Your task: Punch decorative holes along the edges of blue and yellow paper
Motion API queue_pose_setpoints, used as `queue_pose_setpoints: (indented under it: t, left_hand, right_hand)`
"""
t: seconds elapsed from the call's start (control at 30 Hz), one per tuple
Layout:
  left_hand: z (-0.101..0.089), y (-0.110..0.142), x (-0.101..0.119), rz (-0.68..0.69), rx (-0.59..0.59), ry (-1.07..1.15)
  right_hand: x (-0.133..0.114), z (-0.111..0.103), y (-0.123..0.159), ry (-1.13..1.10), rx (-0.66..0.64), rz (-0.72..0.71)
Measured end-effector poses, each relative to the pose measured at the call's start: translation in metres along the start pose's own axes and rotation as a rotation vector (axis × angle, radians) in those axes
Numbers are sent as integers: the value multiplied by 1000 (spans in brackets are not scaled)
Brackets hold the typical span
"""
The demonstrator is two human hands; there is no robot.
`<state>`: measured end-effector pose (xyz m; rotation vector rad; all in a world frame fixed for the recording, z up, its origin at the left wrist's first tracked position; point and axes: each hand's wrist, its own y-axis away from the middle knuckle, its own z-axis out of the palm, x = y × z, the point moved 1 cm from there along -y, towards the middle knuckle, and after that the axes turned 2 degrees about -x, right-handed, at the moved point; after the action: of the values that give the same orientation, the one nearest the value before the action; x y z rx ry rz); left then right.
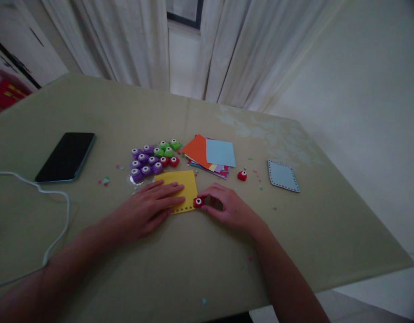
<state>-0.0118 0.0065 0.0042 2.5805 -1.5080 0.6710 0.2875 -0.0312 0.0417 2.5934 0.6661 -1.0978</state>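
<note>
A yellow square of paper lies on the table with a row of small punched holes along its near edge. My left hand rests flat over its left part, fingers outstretched. At the sheet's near right corner, my right hand pinches a small red craft punch between thumb and fingers. Another red punch sits apart, farther right. Beyond the yellow sheet stands a cluster of purple punches, with green punches and red ones beside them.
A stack of coloured paper lies behind my right hand. To the right is a light blue square with a punched border. A dark tablet or phone and a white cable lie at the left. Tiny paper bits are scattered about.
</note>
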Motion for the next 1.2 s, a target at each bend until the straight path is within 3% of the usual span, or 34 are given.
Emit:
queue_pose_setpoints:
  t: [0.47,0.67,0.8,1.2]
  left_hand:
    - [3,0,-2,11,21,-14]
    - [4,1,-3,8,10,-23]
    - [6,2,-5,5,4,-20]
    - [7,-3,-6,8,6,-6]
  right_hand:
    - [2,0,0,-23,-8,11]
    - [0,3,-5,-184,74,157]
    - [-1,1,-14,-267,10,222]
    - [-4,-28,-50,-193,-341,262]
